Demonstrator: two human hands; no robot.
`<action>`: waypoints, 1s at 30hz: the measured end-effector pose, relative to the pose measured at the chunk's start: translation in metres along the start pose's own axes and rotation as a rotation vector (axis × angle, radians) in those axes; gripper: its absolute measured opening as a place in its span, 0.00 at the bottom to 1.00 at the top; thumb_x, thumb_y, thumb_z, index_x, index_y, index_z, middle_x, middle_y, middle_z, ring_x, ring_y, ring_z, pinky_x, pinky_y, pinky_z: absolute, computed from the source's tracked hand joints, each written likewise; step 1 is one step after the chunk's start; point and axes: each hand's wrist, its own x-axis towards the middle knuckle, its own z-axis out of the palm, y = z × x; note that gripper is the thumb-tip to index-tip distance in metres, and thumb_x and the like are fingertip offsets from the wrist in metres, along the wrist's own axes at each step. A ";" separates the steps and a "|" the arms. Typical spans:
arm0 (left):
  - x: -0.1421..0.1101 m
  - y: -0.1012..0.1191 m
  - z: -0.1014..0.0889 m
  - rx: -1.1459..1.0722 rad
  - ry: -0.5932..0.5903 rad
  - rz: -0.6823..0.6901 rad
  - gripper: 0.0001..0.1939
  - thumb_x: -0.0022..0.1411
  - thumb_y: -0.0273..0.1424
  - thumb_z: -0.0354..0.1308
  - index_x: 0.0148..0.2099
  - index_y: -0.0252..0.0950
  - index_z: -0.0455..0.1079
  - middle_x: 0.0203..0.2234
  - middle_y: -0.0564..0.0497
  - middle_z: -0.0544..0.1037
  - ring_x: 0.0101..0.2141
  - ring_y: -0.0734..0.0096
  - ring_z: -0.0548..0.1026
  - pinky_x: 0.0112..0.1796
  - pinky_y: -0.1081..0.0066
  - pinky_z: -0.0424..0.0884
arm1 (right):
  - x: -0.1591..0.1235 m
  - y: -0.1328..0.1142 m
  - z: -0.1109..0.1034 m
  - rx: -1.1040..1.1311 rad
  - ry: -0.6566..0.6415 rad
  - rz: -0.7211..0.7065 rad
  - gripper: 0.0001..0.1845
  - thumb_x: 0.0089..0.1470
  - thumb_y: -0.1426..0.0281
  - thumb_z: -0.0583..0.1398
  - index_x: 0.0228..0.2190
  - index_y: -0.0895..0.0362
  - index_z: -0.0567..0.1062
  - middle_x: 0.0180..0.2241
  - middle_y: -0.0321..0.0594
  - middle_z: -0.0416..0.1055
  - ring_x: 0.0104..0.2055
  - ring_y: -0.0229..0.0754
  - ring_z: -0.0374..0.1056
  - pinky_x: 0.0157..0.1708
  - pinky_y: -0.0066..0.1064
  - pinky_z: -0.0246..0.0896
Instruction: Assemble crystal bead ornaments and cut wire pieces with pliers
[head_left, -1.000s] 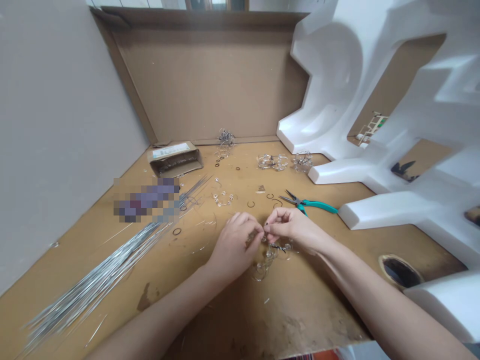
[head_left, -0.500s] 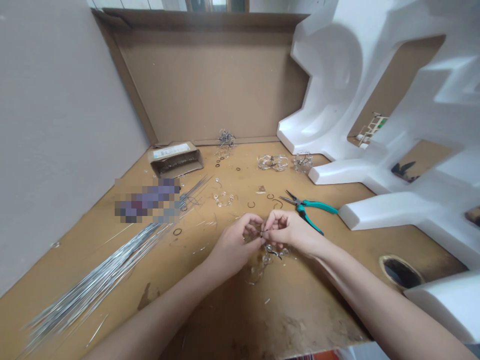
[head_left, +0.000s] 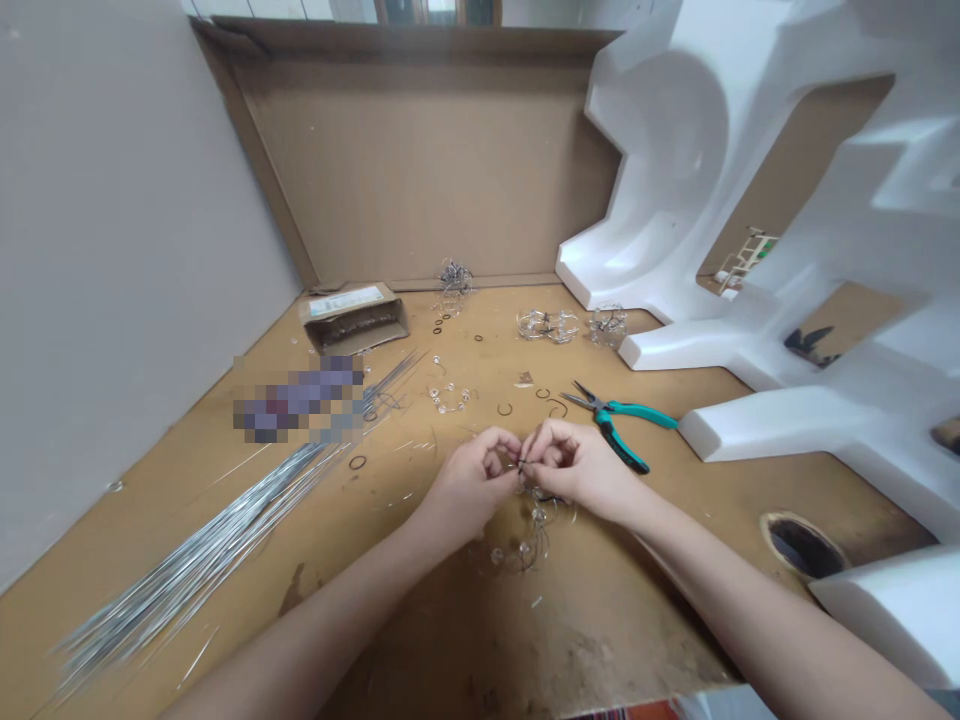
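Fingertips of my left hand (head_left: 476, 480) and my right hand (head_left: 574, 470) meet in a pinch over the table. Between them they grip a beaded wire piece (head_left: 517, 550), made of thin wire with clear beads, whose lower loop hangs below the fingers. A dark bit of wire shows at the fingertips, and the exact join is hidden. Just beyond my right hand lie needle-nose pliers (head_left: 600, 405) with teal and black handles, jaws apart. A ring of clear beads on wire (head_left: 450, 398) lies beyond my left hand.
A bundle of straight wires (head_left: 202, 540) stretches along the left. Behind it sits an open small carton (head_left: 356, 325). Finished-looking beaded wire pieces (head_left: 547, 325) and a wire cluster (head_left: 455, 278) lie at the back. White foam (head_left: 720, 435) borders the right, near a dark hole (head_left: 802, 545).
Both hands have drawn slightly closer together, the right moving a little left. The beaded wire piece has turned, and its hanging loop now shows more beads below the fingers.
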 end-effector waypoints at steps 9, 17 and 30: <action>0.001 0.000 0.002 -0.150 -0.054 -0.039 0.04 0.50 0.29 0.55 0.30 0.35 0.64 0.16 0.60 0.60 0.18 0.81 0.59 0.20 0.79 0.55 | -0.003 0.000 -0.003 -0.436 0.081 -0.347 0.06 0.43 0.78 0.56 0.22 0.56 0.63 0.29 0.36 0.67 0.21 0.30 0.55 0.22 0.24 0.53; 0.001 -0.004 0.001 -0.256 -0.049 0.027 0.07 0.58 0.32 0.50 0.39 0.35 0.61 0.24 0.53 0.73 0.24 0.74 0.72 0.27 0.73 0.65 | 0.000 0.003 -0.011 -0.683 0.080 -0.526 0.05 0.51 0.76 0.53 0.27 0.56 0.65 0.30 0.40 0.67 0.32 0.38 0.63 0.31 0.29 0.58; 0.004 -0.012 -0.002 -0.160 -0.048 0.081 0.06 0.58 0.30 0.51 0.38 0.35 0.65 0.22 0.54 0.73 0.26 0.74 0.72 0.31 0.72 0.66 | 0.000 0.005 -0.009 -0.660 0.072 -0.474 0.04 0.51 0.76 0.54 0.27 0.56 0.66 0.29 0.39 0.67 0.31 0.38 0.64 0.31 0.28 0.58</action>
